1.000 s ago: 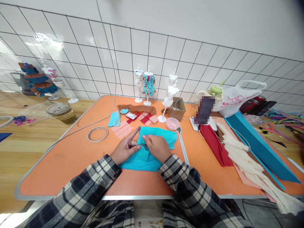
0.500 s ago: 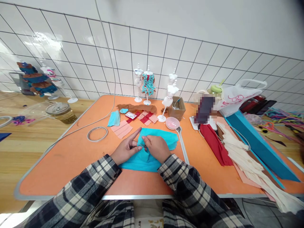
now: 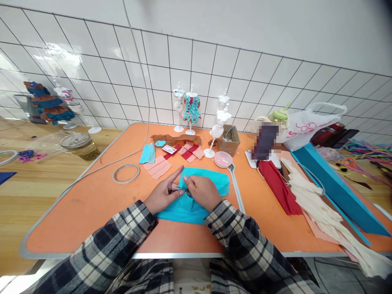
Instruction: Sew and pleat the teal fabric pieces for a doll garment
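Note:
A turquoise cloth (image 3: 214, 177) lies spread and partly bunched on the table under both hands. My right hand (image 3: 202, 192) is closed around a small metal tool (image 3: 183, 189) that looks like little scissors, its thin end pointing toward my left hand. My left hand (image 3: 163, 194) stretches its index finger out over the cloth, while thumb and other fingers close at the tool's tip; what they pinch is hidden. A grey long-handled tool (image 3: 235, 188), perhaps tweezers or a ruler, lies to the right of the cloth, below a pink bowl (image 3: 223, 158).
Small dress forms (image 3: 191, 110) stand at the back beside a cardboard box (image 3: 230, 141). Cloth scraps (image 3: 157, 166) and a tape roll (image 3: 126, 173) lie on the left. Red cloth (image 3: 278, 188), cream cloth (image 3: 318, 212) and a blurred-out phone (image 3: 266, 141) are at right. A cable (image 3: 107, 165) crosses the table.
The view has shifted very slightly. The metal tool shows a little more clearly between my hands, which otherwise keep nearly the same pose over the cloth.

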`<state>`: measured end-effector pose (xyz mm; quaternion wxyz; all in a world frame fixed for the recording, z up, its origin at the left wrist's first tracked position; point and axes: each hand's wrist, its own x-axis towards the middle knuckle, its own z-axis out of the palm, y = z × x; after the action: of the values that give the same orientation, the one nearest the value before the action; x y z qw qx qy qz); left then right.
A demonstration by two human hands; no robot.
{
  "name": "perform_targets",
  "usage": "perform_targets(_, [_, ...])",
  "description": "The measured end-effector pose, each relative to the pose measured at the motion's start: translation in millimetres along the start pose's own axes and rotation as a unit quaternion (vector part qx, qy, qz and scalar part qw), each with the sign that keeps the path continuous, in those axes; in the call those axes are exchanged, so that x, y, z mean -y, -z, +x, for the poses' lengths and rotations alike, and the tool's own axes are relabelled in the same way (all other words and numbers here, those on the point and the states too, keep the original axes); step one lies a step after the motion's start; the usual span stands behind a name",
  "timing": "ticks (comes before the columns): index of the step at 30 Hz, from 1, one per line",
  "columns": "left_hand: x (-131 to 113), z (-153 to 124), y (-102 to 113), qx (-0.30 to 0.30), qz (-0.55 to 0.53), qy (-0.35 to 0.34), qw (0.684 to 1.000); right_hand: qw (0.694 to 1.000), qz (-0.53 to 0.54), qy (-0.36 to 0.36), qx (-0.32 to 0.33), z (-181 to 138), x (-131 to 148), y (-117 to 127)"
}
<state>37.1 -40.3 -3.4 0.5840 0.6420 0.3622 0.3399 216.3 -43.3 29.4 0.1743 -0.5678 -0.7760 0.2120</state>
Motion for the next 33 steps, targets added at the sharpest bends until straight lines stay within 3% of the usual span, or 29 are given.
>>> perform_targets(14, [1.8, 0.2, -2.8, 0.007, -0.011, -0.005, 1.000, 1.000, 0.012, 0.010, 0.016, -0.3, -2.0, -2.5])
perform_targets(20, [4.3, 0.4, -2.1, -0.004, -0.006, -0.010, 1.000, 0.997, 0.073, 0.011, 0.020, -1.7, -4.1, -3.4])
perform_targets(33, [-0.5, 0.2, -2.7, 0.015, -0.029, -0.007, 0.999, 0.995, 0.094, 0.009, -0.023, -1.6, -7.3, -8.0])
